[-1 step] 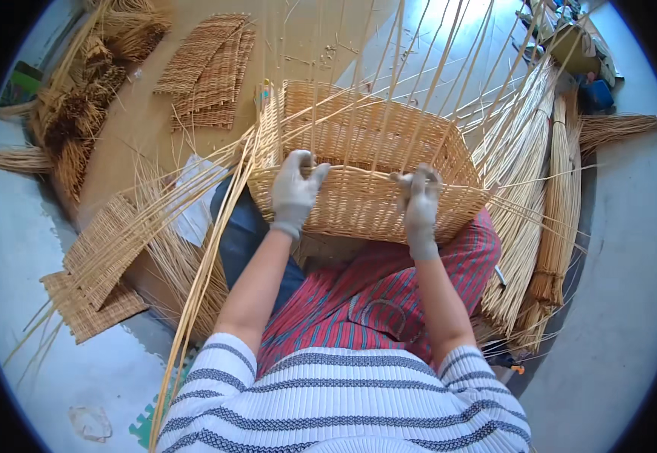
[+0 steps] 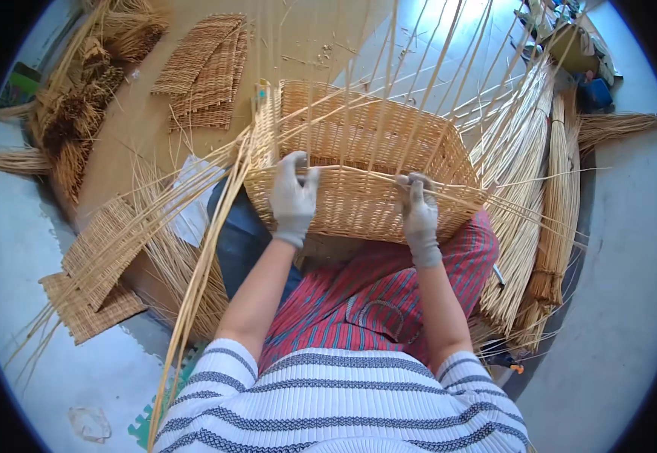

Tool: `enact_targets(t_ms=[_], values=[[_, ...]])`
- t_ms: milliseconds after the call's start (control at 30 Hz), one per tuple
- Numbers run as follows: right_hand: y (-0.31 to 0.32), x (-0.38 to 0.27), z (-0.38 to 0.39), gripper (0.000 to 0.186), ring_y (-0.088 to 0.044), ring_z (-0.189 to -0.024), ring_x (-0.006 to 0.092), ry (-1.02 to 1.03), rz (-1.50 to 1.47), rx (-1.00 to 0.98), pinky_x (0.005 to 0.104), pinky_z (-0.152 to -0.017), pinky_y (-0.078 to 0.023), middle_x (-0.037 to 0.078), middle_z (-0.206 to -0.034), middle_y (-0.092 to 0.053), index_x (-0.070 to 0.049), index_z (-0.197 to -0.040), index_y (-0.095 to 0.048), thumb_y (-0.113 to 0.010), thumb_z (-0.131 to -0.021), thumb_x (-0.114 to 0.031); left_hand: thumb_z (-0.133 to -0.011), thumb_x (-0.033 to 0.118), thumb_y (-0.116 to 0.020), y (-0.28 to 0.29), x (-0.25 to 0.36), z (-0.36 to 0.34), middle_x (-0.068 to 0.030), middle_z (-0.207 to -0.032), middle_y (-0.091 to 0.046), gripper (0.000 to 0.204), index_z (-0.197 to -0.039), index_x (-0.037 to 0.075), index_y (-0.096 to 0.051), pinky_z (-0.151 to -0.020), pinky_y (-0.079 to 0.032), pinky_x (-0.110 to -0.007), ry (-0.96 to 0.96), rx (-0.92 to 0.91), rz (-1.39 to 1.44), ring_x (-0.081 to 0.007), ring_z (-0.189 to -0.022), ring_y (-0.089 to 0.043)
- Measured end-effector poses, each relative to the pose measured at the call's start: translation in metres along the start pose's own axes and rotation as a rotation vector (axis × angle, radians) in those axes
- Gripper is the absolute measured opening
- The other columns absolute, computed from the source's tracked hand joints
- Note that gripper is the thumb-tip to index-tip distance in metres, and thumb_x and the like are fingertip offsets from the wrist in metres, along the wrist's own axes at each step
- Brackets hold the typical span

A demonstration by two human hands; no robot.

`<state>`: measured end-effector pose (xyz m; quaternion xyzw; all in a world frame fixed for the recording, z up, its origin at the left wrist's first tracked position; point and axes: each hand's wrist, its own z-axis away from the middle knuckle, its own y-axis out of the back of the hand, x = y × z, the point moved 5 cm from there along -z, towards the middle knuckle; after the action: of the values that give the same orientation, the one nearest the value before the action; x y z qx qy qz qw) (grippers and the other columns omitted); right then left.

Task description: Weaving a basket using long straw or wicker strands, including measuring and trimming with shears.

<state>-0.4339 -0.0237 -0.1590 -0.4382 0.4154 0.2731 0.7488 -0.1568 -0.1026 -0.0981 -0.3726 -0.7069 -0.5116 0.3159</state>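
A half-woven wicker basket (image 2: 358, 208) rests tilted across my lap, its long upright stakes (image 2: 377, 136) rising away from me. Both of my hands wear pale grey work gloves. My left hand (image 2: 293, 198) grips the near rim left of centre, thumb and fingers closed at the foot of a stake. Farther right on the same rim, my right hand (image 2: 420, 215) pinches with thumb and fingertips. A pale strand (image 2: 366, 172) runs along this rim between the hands and on to the right. What lies exactly inside each grip is partly hidden.
Long loose canes (image 2: 207, 257) trail from the basket's left corner past my left arm. Woven panels (image 2: 204, 72) lie on the floor at upper left, more panels (image 2: 106, 260) at left. Tied cane bundles (image 2: 521, 196) stand on the right. A red striped cloth (image 2: 328, 309) covers my lap.
My left hand has dropped slightly and its fingers have shifted at the rim. The basket has moved a little to the left. My right hand keeps nearly the same place.
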Motion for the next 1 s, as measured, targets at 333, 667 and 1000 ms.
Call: enact_targets(t_ms=[333,667,1000], values=[[-0.115,-0.133,-0.035,0.054,-0.072,-0.11,0.0186,0.974,1.098,0.173,0.0308,-0.093,-0.058,0.01,-0.129,-0.071,-0.01,-0.159,-0.042,-0.06,-0.108,-0.008,-0.106,0.051,-0.065,-0.115,0.016,0.003,-0.0051,-0.094,-0.075,0.05,-0.117,0.003,-0.071,-0.051,-0.054,-0.03,0.54,-0.656,0.269,-0.0142,-0.051,-0.067],[0.14,-0.062,0.003,0.025,-0.066,-0.078,0.0088,0.165,0.173,0.181,0.0218,-0.062,-0.05,0.006,-0.1,-0.077,-0.014,-0.135,-0.056,-0.062,-0.11,-0.014,-0.102,0.024,-0.075,-0.088,0.073,0.013,-0.0097,-0.086,-0.069,0.025,-0.115,0.005,-0.065,-0.058,-0.056,-0.033,-0.05,-0.025,0.167,-0.0168,-0.059,-0.068],[-0.008,-0.176,-0.059,0.066,-0.069,-0.11,0.0193,1.052,0.884,-0.13,0.0352,-0.093,-0.058,0.015,-0.125,-0.071,-0.012,-0.159,-0.04,-0.058,-0.099,0.006,-0.107,0.036,-0.069,-0.203,0.087,0.033,-0.0063,-0.091,-0.072,0.036,-0.112,0.001,-0.067,-0.046,-0.053,-0.028,0.534,-0.661,0.296,-0.0129,-0.051,-0.065]])
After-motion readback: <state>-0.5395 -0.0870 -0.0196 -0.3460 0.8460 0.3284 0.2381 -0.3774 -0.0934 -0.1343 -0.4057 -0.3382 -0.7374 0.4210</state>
